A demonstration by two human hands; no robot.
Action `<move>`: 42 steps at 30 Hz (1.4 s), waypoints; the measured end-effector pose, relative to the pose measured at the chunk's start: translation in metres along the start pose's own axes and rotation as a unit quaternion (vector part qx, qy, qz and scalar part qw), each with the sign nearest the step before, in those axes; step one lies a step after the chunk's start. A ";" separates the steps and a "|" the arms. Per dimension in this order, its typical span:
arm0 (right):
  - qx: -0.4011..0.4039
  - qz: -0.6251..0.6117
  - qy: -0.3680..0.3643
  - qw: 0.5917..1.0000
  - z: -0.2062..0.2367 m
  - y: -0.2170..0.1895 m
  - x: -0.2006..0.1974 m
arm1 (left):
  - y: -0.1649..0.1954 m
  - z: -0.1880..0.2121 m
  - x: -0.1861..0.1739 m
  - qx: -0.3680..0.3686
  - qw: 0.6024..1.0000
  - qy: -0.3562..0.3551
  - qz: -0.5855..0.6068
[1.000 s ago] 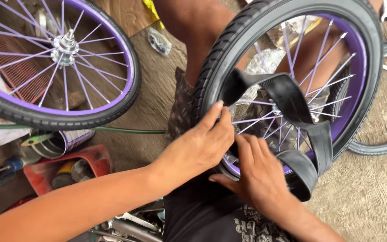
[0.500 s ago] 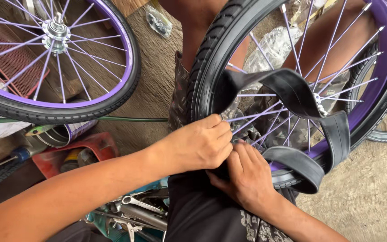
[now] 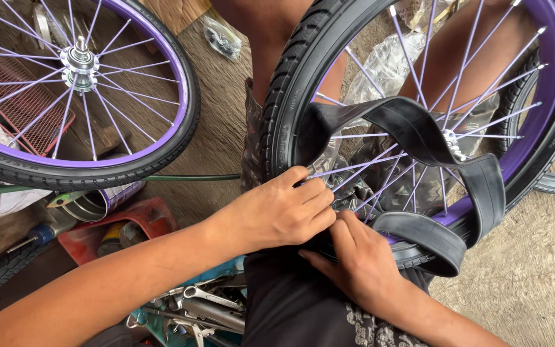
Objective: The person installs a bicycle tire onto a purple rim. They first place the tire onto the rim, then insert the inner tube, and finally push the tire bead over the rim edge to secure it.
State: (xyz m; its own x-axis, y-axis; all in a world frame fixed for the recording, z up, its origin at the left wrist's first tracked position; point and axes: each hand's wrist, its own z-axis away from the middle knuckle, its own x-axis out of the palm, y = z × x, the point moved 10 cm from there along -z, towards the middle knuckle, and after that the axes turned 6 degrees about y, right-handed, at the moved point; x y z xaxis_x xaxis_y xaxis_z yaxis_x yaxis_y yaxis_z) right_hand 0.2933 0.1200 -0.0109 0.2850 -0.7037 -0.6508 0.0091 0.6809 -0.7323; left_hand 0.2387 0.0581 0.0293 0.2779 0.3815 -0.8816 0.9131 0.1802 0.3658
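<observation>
The left hand (image 3: 277, 215) comes in from the lower left of the frame and lies curled at the lower edge of the wheel (image 3: 419, 128), its fingers bent over the tyre (image 3: 290, 90) where the inner tube (image 3: 412, 125) meets the rim. The right hand (image 3: 354, 263) sits just below and to the right of it, touching it, with the fingers narrow and pressed on the tube and tyre edge. Whether either hand fully pinches the rubber cannot be told.

The wheel fills the upper right of the frame, standing against the person's lap, with a purple rim and pale spokes. The black tube hangs loose across the spokes in a wide loop that drops to the lower right.

The floor (image 3: 534, 276) is rough, bare grey-brown concrete, seen in the right and centre of the frame. A second wheel (image 3: 78, 96) with the same purple rim lies flat in the upper left, over a red wire rack (image 3: 14, 96). Below it, at the left, stand a tin can (image 3: 94, 202) and a red tray (image 3: 117, 228), with a green hose (image 3: 187, 178) running across the floor between them and the wheel. Spanners (image 3: 207, 299) lie in a heap at the bottom centre. A crumpled clear plastic bag (image 3: 387, 64) shows through the spokes near the top.
</observation>
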 end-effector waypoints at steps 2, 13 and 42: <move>0.037 -0.002 -0.040 0.999 0.001 0.009 0.005 | 0.001 0.000 0.004 -0.007 1.000 -0.011 -0.008; -0.061 -0.097 -0.013 0.993 0.002 -0.010 -0.009 | 0.004 0.005 -0.014 0.040 0.998 0.011 0.037; -0.044 -0.128 -0.052 0.989 -0.028 -0.003 -0.006 | -0.044 -0.023 -0.014 0.290 0.948 -0.008 -0.134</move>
State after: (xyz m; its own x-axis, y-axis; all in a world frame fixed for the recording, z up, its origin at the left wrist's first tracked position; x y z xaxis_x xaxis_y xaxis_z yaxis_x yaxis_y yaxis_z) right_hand 0.2646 0.1167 -0.0105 0.3820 -0.8228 -0.4209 0.0122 0.4599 -0.8879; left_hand 0.1876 0.0660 0.0320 0.0138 0.3781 -0.9257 0.9605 -0.2624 -0.0929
